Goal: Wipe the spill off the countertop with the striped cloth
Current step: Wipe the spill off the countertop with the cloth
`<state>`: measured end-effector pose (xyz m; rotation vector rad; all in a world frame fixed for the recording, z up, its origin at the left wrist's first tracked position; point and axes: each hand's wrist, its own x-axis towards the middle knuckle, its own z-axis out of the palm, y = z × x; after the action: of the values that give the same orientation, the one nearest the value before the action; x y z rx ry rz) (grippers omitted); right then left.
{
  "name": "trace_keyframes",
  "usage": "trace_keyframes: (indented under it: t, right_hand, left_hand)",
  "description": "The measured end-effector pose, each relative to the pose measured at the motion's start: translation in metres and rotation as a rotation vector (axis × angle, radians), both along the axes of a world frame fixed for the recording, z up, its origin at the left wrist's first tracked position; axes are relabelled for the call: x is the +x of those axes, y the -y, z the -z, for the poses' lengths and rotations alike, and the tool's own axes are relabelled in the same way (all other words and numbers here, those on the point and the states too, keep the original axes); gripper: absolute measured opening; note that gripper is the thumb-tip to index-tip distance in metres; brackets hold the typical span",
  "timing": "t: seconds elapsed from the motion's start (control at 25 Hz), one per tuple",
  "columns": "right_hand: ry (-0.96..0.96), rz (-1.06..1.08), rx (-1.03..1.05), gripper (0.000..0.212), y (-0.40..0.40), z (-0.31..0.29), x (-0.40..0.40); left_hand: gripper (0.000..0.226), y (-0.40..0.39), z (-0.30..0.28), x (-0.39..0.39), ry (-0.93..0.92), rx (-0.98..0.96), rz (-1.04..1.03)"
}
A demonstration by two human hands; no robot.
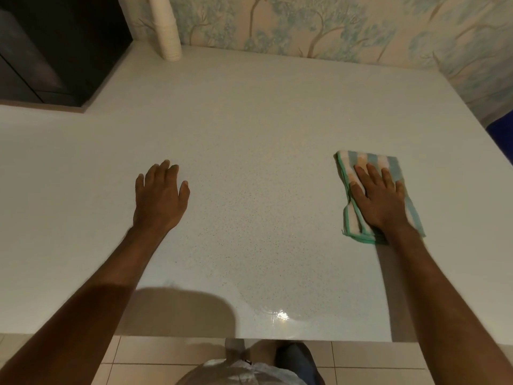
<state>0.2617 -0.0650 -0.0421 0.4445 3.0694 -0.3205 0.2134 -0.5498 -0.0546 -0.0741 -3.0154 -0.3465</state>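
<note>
Standing over the white speckled countertop, person has both arms out, palms down.

Far left: dark appliance or cabinet in the corner. Just right of it a stack of white cups against the tree-print wallpaper. Neither is in the way.

Left hand: flat on bare counter, fingers extended and loosely together, holding nothing. Looks like bracing only.

Centre, near front edge: the spill, a shallow clear wet patch. Only the light glare and a faint curved outline give it away, so its full extent is hard to tell. It sits nearer the person than either hand, between the two forearms.

Right hand: spread flat on top of the striped cloth, fingers extended, pressing rather than pinching. No closed grip.

Cloth: folded into a rough rectangle, several layers showing at the near end, pale teal and white stripes with a green hem. Lies flat on the counter toward the right side, well apart from the wet patch. Can't tell whether it's damp.

My read: cloth is pinned under the palm, but the wet patch looks untouched, so wiping of it is not yet done. Next move calls for sliding the cloth left and back toward the front edge with steady downward pressure, keeping layers from unfolding, and not pushing liquid over the edge onto the tiled floor.
</note>
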Motion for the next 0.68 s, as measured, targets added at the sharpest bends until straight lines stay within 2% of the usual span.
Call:
trace_keyframes:
  t: [0.4, 0.68]
  right_hand:
    - [0.055, 0.000, -0.054, 0.072, 0.016, -0.001, -0.162]
    - [0.061, -0.176, -0.045, 0.077, 0.083, 0.003, -0.243]
  left_hand:
    - [0.051, -0.003, 0.002, -0.006, -0.052, -0.051, -0.016]
    - [0.052, -0.003, 0.002, -0.009, -0.032, -0.086, -0.031]
